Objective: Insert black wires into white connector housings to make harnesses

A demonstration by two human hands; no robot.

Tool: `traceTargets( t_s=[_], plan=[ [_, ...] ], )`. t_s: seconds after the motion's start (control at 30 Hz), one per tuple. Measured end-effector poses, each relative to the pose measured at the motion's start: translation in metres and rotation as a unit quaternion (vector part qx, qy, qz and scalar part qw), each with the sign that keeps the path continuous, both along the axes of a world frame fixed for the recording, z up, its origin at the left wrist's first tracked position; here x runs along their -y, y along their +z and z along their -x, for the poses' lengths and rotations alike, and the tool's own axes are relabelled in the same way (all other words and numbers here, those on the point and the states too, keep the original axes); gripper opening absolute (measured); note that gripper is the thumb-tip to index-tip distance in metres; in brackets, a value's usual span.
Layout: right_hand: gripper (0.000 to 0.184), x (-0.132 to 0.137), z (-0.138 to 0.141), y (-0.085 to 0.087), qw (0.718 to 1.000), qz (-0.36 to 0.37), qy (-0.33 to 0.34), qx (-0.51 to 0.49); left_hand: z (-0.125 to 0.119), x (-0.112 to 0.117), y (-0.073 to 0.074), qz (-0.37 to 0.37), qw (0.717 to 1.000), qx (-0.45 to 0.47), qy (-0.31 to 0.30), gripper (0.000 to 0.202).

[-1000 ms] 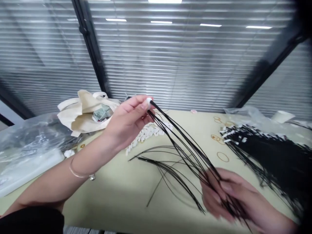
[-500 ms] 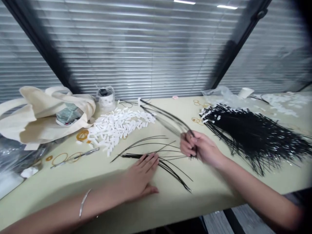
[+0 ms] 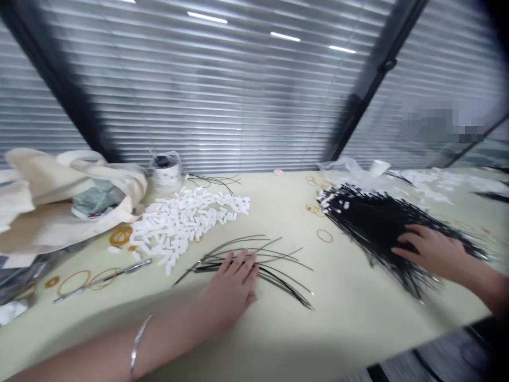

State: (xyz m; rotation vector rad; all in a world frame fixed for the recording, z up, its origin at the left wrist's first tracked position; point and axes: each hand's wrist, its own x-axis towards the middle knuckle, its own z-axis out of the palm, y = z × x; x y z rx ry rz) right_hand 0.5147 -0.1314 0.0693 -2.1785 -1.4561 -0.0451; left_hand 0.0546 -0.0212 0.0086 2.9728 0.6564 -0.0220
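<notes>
My left hand (image 3: 233, 284) lies flat with fingers stretched out on a small bunch of loose black strands (image 3: 254, 260) in the middle of the pale table (image 3: 342, 318). My right hand (image 3: 431, 249) rests palm down, fingers spread, on the big heap of black strands with white tags (image 3: 382, 223) at the right. A pile of small white tags (image 3: 186, 220) lies just beyond my left hand.
A cream cloth bag (image 3: 59, 196) and clear plastic sit at the left. A tape roll (image 3: 165, 170) stands by the blinds. Rubber bands (image 3: 119, 236) and a thin metal tool (image 3: 131, 268) lie at the front left. More white tags (image 3: 437, 183) and a paper cup (image 3: 377, 167) are at the far right.
My right hand carried the tagged bunch of strands to the big heap at the right and now rests on it. My left hand came down onto the loose strands and stayed.
</notes>
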Motion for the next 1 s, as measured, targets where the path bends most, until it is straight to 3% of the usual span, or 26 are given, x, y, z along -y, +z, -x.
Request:
traceTargets(
  t_s=[0.07, 0.13, 0.27, 0.37, 0.47, 0.53, 0.6, 0.7, 0.73, 0.8, 0.9, 1.0],
  plan=[
    [0.047, -0.016, 0.006, -0.014, 0.999, 0.001, 0.031, 0.042, -0.006, -0.007, 0.002, -0.024, 1.0, 0.01, 0.011, 0.049],
    [0.047, -0.04, 0.027, -0.02, 0.992, 0.004, 0.106, 0.061, -0.013, -0.016, 0.005, -0.035, 0.999, 0.011, 0.02, 0.055],
    [0.037, -0.118, 0.105, -0.021, 0.959, 0.041, 0.276, 0.049, -0.035, -0.037, 0.007, -0.033, 0.997, 0.011, 0.07, 0.038],
    [0.029, -0.184, 0.17, -0.033, 0.943, 0.074, 0.324, 0.019, -0.046, -0.046, 0.011, -0.023, 0.994, 0.024, 0.103, 0.028],
    [0.027, -0.231, 0.219, -0.05, 0.934, 0.105, 0.341, -0.01, -0.033, -0.037, 0.022, 0.008, 0.993, 0.054, 0.107, 0.028],
    [0.025, -0.244, 0.237, -0.057, 0.93, 0.117, 0.346, -0.04, -0.01, -0.022, 0.031, 0.049, 0.991, 0.078, 0.1, 0.028],
    [0.023, -0.243, 0.244, -0.056, 0.927, 0.119, 0.346, -0.085, 0.018, -0.004, 0.035, 0.1, 0.984, 0.103, 0.107, 0.026],
    [0.023, -0.22, 0.25, -0.044, 0.907, 0.127, 0.358, -0.183, 0.057, 0.012, 0.031, 0.165, 0.965, 0.147, 0.142, 0.02],
    [0.025, -0.207, 0.256, -0.039, 0.893, 0.135, 0.367, -0.223, 0.067, 0.013, 0.026, 0.232, 0.932, 0.216, 0.175, 0.021],
    [0.029, -0.178, 0.276, -0.03, 0.842, 0.172, 0.4, -0.319, 0.078, 0.008, 0.018, 0.293, 0.848, 0.368, 0.243, 0.029],
    [0.037, -0.138, 0.321, -0.03, 0.739, 0.248, 0.435, -0.451, 0.082, -0.001, 0.011, 0.312, 0.814, 0.419, 0.254, 0.042],
    [0.041, -0.116, 0.355, -0.041, 0.679, 0.295, 0.43, -0.516, 0.081, -0.003, 0.013, 0.401, 0.768, 0.446, 0.223, 0.021]
  ],
)
